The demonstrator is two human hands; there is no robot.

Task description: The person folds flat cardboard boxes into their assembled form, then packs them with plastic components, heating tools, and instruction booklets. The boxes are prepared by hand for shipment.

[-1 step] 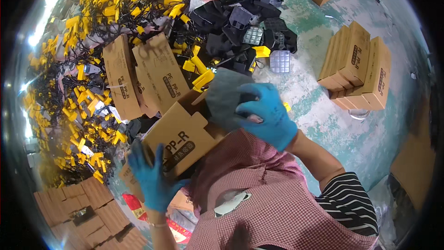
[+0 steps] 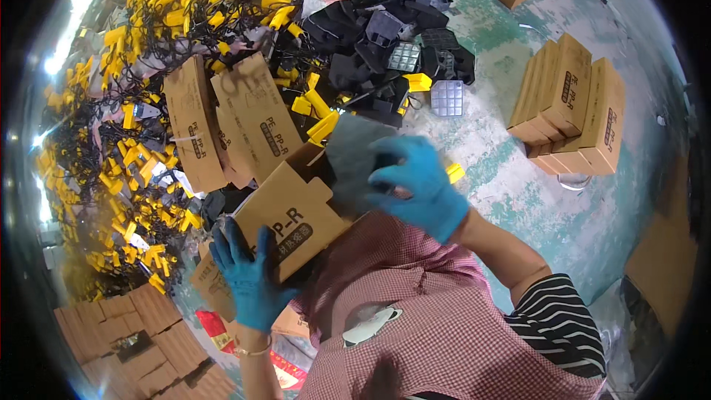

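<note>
box being loaded, grey pouch at its mouth

i read this as the filling step. my left hand, in a blue glove, is closed round the lower end of a small brown box and holds it tilted over my lap, open end up and to the right. my right hand, also gloved, pinches a flat grey pouch right at that open mouth, against the raised flap. i cannot tell how much of the pouch is inside.

next move, as i judge it: keep the box steady, slide the pouch in along the long axis, then fold the flap down. risk: the pouch catching on the flap edge.

packages:
- two flat brown cartons lean on the heap ahead, dark print running lengthwise.
- neat stack of shut brown boxes on the green floor, right, print on the sides.
- more flat cartons lower left.
- yellow parts on black cord spread left; black parts piled at top centre.
</note>
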